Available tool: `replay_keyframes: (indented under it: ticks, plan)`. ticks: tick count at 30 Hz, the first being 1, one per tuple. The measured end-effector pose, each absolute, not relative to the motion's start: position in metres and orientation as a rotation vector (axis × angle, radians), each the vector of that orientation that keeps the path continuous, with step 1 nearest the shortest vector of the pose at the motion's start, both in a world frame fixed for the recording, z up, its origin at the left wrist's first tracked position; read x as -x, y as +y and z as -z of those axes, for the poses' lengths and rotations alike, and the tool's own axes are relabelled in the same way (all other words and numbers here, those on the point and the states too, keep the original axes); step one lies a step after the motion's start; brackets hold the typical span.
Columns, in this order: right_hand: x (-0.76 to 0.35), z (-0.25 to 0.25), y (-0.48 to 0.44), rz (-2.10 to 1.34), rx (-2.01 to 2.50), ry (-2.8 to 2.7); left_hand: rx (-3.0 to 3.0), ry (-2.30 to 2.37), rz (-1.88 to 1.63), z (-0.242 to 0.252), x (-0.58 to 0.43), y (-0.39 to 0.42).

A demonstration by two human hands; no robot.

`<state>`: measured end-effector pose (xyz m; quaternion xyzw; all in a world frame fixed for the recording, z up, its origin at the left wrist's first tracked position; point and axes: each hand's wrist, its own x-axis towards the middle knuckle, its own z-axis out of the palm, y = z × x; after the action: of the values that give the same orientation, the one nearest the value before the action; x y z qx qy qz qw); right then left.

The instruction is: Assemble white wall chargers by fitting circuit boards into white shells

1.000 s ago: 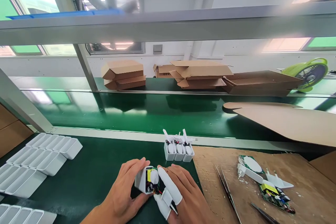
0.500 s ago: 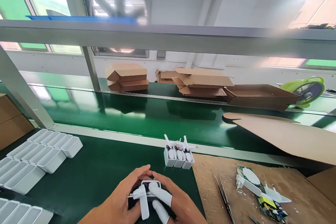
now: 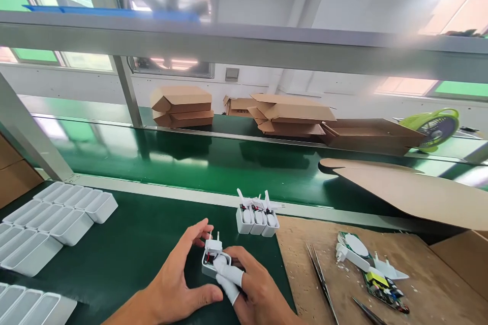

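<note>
The right hand [image 3: 256, 285] had its grip clamped on a small white case [image 3: 208, 267], above the green tabletop [image 3: 125, 259]. The left hand [image 3: 176, 275] was just beside it, its grip apart. A plug piece [image 3: 214, 246] was at the case's far end.

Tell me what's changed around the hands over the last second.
The plug piece, earlier hanging at the near side of the white housing, has moved to its far end, pins up. The left hand has opened, apparently letting go; the right hand keeps hold of the housing. The three filled housings and the brown mat stayed put.
</note>
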<state>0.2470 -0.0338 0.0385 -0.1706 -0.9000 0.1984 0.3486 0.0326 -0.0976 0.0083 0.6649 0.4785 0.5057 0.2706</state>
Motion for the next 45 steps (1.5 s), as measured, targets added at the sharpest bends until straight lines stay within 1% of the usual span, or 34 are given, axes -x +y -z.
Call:
replay_keyframes:
  ticks: [4,7,15,20,24,29,40,43,45]
  plan:
    - [-0.249,-0.043,-0.035,-0.472,0.443,-2.285,-1.844,1.305,-1.4,-0.014,-0.032,-0.1]
    - [-0.25,-0.043,-0.034,-0.5,0.471,-2.365,-1.904,1.279,-1.396,-0.02,-0.031,-0.1]
    - [-0.248,-0.025,-0.034,-0.551,0.501,-2.35,-1.964,1.185,-1.411,-0.025,-0.031,-0.096]
    - [-0.248,-0.032,-0.034,-0.66,0.554,-2.36,-1.945,1.192,-1.411,-0.028,-0.033,-0.094]
    - [-0.249,-0.035,-0.033,-0.605,0.537,-2.382,-1.95,1.177,-1.412,-0.027,-0.032,-0.094]
    - [-0.255,-0.034,-0.028,-0.653,0.568,-2.332,-1.952,1.146,-1.402,-0.025,-0.03,-0.091]
    - [-0.251,-0.042,-0.026,-0.514,0.509,-2.385,-1.951,1.094,-1.435,-0.028,-0.026,-0.088]
    - [-0.249,-0.04,-0.024,-0.568,0.449,-2.381,-1.918,1.158,-1.4,-0.026,-0.026,-0.087]
    - [-0.249,-0.037,-0.022,-0.654,0.49,-2.324,-1.845,1.236,-1.394,-0.022,-0.028,-0.088]
